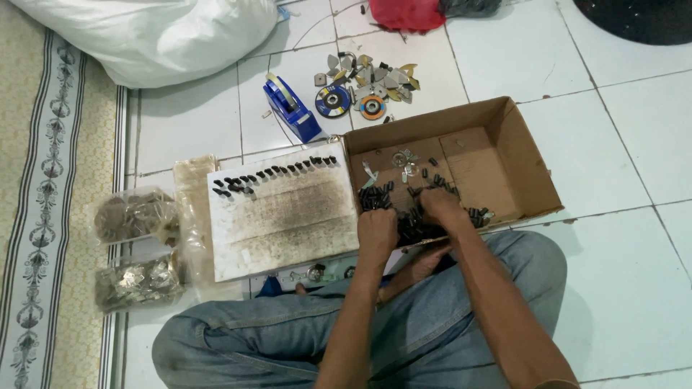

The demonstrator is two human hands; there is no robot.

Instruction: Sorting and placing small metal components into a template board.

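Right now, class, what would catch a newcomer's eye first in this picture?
Both hands, left hand and right hand, dig into a heap of small black pieces in the open cardboard box at centre. Left of it lies a stained white board with a row of black pieces along its top; behind stands a blue tape dispenser.

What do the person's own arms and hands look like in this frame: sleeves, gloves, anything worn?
Both forearms are bare, with no sleeves in view. The left hand and right hand wear no gloves; no ring, watch or wristband can be made out. Below them, the crossed legs are in faded blue jeans.
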